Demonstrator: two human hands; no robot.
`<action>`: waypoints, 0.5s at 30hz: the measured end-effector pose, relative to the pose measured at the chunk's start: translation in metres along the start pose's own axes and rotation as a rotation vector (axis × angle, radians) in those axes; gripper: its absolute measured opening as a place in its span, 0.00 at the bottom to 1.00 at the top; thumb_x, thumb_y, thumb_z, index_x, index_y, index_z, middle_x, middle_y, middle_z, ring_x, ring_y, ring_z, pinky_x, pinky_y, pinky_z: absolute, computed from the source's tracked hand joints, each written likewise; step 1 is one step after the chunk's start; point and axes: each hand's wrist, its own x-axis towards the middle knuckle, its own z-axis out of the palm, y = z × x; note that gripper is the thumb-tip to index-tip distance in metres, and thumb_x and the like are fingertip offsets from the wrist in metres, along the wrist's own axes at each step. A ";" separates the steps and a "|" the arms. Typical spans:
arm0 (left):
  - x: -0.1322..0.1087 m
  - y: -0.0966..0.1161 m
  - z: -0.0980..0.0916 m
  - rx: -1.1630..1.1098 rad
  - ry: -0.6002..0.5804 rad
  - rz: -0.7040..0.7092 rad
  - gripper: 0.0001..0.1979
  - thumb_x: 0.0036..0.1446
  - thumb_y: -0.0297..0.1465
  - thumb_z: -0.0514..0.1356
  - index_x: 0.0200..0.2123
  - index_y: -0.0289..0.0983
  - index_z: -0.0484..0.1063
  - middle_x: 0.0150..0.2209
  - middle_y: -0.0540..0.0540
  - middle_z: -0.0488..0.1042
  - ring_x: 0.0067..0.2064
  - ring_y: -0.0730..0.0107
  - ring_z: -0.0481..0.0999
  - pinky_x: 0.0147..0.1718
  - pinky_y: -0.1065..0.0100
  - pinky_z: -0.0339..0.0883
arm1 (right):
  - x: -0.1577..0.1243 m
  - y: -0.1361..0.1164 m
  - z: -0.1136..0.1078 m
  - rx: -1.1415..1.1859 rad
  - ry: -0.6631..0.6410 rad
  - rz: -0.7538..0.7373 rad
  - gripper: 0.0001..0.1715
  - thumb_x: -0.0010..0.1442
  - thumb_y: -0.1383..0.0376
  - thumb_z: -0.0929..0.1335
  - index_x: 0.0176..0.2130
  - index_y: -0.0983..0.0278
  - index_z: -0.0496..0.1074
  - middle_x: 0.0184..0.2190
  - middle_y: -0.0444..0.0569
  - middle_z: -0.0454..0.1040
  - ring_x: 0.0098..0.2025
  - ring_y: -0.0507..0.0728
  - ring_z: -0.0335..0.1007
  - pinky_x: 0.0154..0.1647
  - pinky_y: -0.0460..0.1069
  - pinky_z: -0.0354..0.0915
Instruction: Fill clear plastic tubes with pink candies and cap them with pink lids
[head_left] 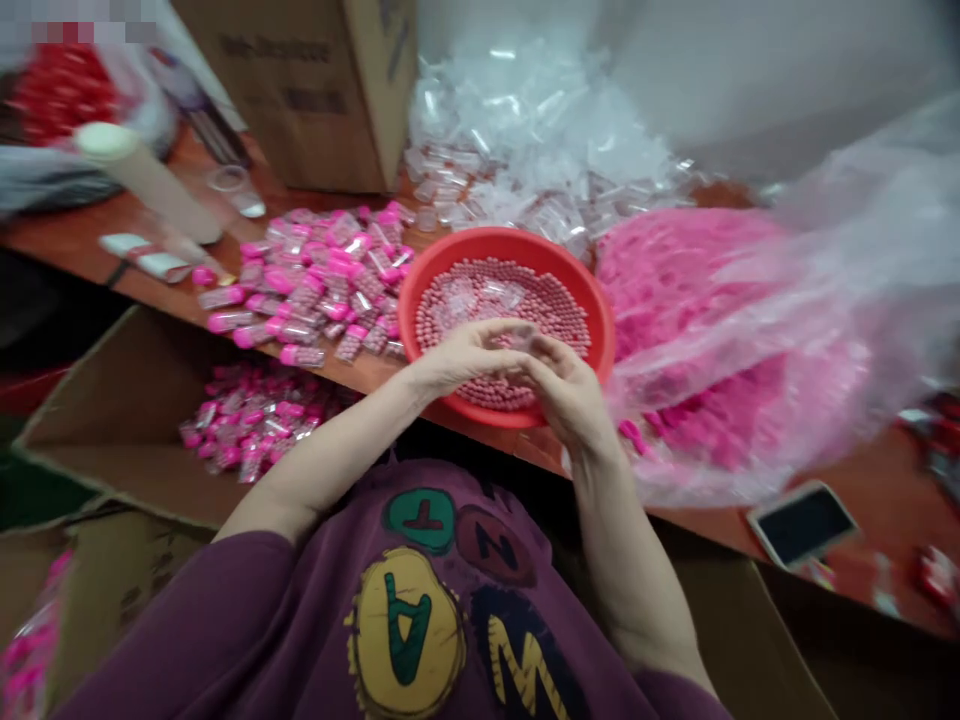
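Observation:
My left hand (472, 357) and my right hand (568, 388) meet above the front part of a red plastic bowl (411, 300). Small round pink beads (551, 300) fill much of the bowl, and a few clear plastic pieces (501, 293) lie on top of them. Both hands have curled fingers with their tips close together. Whatever sits between the fingertips is too small and blurred to name. Left of the bowl is a heap of small clear bottles with pink caps (330, 270), several with pink beads inside.
Clear empty bottles (525, 170) are piled behind the bowl. A plastic bag of pink caps (690, 260) lies at right, near a phone (802, 524). A cardboard box (300, 100) stands behind; an open carton (112, 400) below the table edge holds capped bottles (251, 420).

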 end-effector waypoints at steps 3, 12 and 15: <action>0.022 0.000 -0.002 0.481 0.028 0.164 0.20 0.61 0.26 0.71 0.56 0.35 0.81 0.49 0.39 0.85 0.42 0.66 0.83 0.42 0.66 0.76 | -0.004 0.004 -0.020 -0.382 0.268 -0.277 0.32 0.57 0.50 0.80 0.56 0.57 0.76 0.54 0.54 0.81 0.40 0.59 0.83 0.47 0.60 0.82; 0.062 -0.009 0.015 1.646 -0.437 0.192 0.17 0.71 0.18 0.55 0.45 0.30 0.85 0.48 0.32 0.86 0.52 0.58 0.85 0.51 0.64 0.74 | -0.038 0.009 -0.060 -0.664 0.256 -0.401 0.12 0.69 0.52 0.73 0.46 0.53 0.83 0.40 0.52 0.87 0.41 0.67 0.86 0.50 0.67 0.81; 0.068 -0.026 0.027 1.609 -0.494 0.106 0.16 0.69 0.18 0.56 0.45 0.30 0.85 0.46 0.34 0.87 0.46 0.58 0.86 0.45 0.65 0.74 | -0.056 0.010 -0.055 -0.673 0.305 -0.447 0.11 0.71 0.55 0.71 0.44 0.56 0.83 0.39 0.52 0.87 0.40 0.63 0.86 0.47 0.62 0.81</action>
